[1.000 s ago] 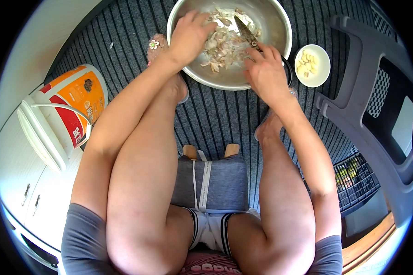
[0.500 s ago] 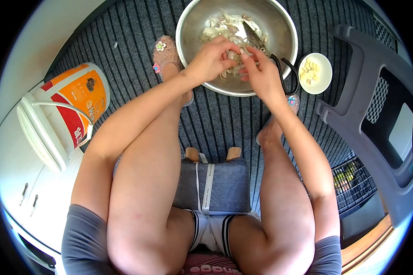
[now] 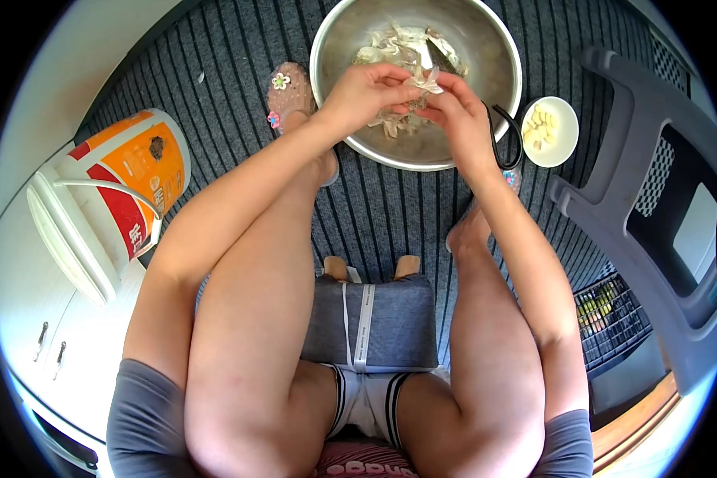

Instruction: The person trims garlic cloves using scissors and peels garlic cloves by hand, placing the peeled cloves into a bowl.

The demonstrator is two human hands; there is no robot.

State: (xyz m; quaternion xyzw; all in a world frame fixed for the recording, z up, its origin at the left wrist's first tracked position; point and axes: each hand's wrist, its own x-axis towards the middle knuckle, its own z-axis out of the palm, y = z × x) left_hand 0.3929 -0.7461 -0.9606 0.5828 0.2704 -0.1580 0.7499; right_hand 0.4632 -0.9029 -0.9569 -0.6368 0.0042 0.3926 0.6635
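Observation:
My left hand (image 3: 366, 94) and my right hand (image 3: 458, 110) meet over a steel bowl (image 3: 498, 60). Between their fingertips they pinch a pale papery piece of garlic skin (image 3: 426, 80); whether a clove is inside I cannot tell. Loose garlic skins (image 3: 398, 126) lie in the bowl below and behind the hands. Scissors with black handles (image 3: 507, 143) rest at the bowl's right side, their blades partly hidden by my right hand. A small white bowl (image 3: 564, 131) to the right holds several peeled cloves.
An orange and white bucket (image 3: 135, 163) lies at the left by white cabinets (image 3: 44, 291). A grey plastic stool (image 3: 613, 135) stands at the right, with a black basket (image 3: 613, 327) below it. A padded low stool (image 3: 398, 323) is between my legs.
My hands were apart over the bowl, then came together at the skins. They are now raised slightly with a piece of skin between them. The view has shifted a little.

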